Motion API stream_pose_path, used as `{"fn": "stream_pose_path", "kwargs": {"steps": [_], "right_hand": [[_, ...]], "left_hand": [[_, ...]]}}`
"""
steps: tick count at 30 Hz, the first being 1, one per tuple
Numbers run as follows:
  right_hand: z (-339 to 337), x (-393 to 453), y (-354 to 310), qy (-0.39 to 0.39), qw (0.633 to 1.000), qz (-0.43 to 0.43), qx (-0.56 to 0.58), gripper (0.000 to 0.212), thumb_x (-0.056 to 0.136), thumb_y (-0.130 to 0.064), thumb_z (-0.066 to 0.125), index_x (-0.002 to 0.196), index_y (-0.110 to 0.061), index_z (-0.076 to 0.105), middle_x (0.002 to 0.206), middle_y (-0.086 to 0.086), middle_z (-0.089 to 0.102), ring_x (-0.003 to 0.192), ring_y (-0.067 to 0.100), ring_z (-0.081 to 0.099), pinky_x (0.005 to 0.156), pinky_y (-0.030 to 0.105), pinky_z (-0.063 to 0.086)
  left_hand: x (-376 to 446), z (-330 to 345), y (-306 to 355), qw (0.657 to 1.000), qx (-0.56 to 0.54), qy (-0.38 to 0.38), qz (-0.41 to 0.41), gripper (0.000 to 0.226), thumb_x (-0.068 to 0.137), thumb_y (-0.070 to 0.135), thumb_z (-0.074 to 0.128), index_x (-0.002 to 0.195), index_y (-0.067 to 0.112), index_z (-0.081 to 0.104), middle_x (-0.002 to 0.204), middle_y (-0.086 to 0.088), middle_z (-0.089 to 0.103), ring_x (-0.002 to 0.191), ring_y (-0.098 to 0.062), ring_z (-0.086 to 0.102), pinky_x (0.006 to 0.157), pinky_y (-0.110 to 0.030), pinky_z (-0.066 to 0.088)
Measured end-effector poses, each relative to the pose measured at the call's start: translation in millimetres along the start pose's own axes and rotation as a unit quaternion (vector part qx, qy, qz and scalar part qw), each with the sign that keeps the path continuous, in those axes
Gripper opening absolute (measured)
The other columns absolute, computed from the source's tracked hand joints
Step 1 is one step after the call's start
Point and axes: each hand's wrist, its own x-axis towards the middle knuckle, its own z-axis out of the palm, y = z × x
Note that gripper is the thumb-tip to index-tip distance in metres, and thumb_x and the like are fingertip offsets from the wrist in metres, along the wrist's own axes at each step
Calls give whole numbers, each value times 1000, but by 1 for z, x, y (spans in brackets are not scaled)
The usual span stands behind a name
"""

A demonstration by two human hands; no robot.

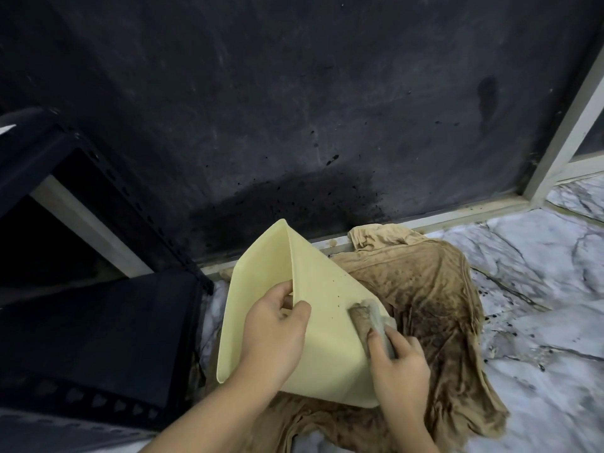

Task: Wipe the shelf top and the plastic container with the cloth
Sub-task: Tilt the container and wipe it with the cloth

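Marble floor [523, 256], pale yellow container [313, 322], speckled

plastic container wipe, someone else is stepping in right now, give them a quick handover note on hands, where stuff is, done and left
Left hand: gripping the rim of the pale yellow plastic container, holding it tilted on its side.
Right hand: pressing a small wadded cloth against the container's outer wall.
The container sits above a large dirty brown cloth spread on the marble floor. The dark shelf is to the left.
Done: wiping of the container is under way; dark specks remain on the wall being wiped.
Left: finish the container. Whether the shelf top is already wiped cannot be told.
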Motion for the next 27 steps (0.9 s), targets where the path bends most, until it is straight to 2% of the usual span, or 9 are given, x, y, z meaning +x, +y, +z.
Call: {"fn": "stream_pose_path", "kwargs": {"steps": [3, 5, 7, 10, 12, 14, 17, 23, 27], "right_hand": [[10, -14, -14, -13, 998, -51, 25, 30, 80, -31, 64, 108, -19, 69, 87, -2, 55, 80, 14, 52, 67, 25, 29], [14, -20, -20, -20, 996, -77, 31, 29, 81, -30, 64, 107, -21, 69, 84, -6, 54, 75, 7, 50, 65, 24, 30], [15, -21, -22, -25, 995, -94, 35, 28, 81, -29, 64, 107, -21, 69, 82, -7, 53, 74, 7, 52, 65, 24, 33], [13, -14, -18, -35, 995, -80, 38, 28, 82, -29, 63, 107, -20, 69, 80, -4, 54, 70, 7, 52, 61, 22, 34], [11, -6, -10, -38, 998, -53, 23, 31, 83, -32, 60, 110, -19, 68, 85, 1, 56, 75, 14, 53, 66, 26, 34], [8, 5, 3, -39, 999, -15, 1, 35, 83, -34, 58, 114, -17, 66, 97, 6, 59, 90, 24, 56, 73, 30, 36], [2, 22, 30, -39, 998, 48, -24, 39, 85, -37, 56, 117, -16, 65, 114, 16, 60, 106, 35, 55, 82, 37, 40], [-8, 29, 64, -30, 991, 128, -26, 48, 85, -46, 53, 121, -15, 62, 123, 18, 60, 111, 38, 53, 94, 42, 43], [2, 13, 40, 9, 995, 99, -19, 44, 84, -42, 54, 119, -17, 63, 121, 17, 56, 112, 38, 51, 93, 41, 40]], "left_hand": [[-1, 3, -5, 1000, 7, -4, 1, 30, 80, 6, 53, 96, 27, 67, 91, -5, 72, 85, -38, 65, 77, -46, 53], [2, 4, -8, 1000, 20, -14, 11, 29, 81, 6, 52, 98, 26, 66, 89, -1, 72, 79, -33, 65, 76, -44, 52], [2, 3, -12, 998, 42, -27, 24, 29, 84, 9, 50, 101, 29, 63, 82, 2, 72, 69, -20, 64, 69, -33, 52], [1, 4, -18, 996, 64, -39, 42, 29, 85, 13, 48, 100, 36, 57, 72, 4, 69, 51, -3, 53, 50, -15, 41], [2, 4, -20, 996, 64, -42, 44, 30, 85, 13, 48, 100, 38, 56, 76, 5, 69, 52, -1, 52, 49, -12, 39], [3, 3, -20, 996, 60, -44, 43, 31, 85, 12, 48, 102, 37, 57, 81, 6, 70, 53, -1, 52, 50, -11, 39], [4, 1, -21, 996, 57, -46, 42, 31, 85, 12, 47, 104, 35, 58, 86, 11, 70, 68, -8, 59, 56, -10, 40], [5, 1, -22, 996, 67, -48, 38, 31, 86, 15, 46, 104, 38, 57, 88, 13, 68, 72, -2, 59, 59, -9, 41], [6, 1, -21, 995, 74, -40, 55, 33, 86, 15, 45, 100, 42, 56, 81, 8, 69, 63, 0, 55, 55, -11, 40]]}}
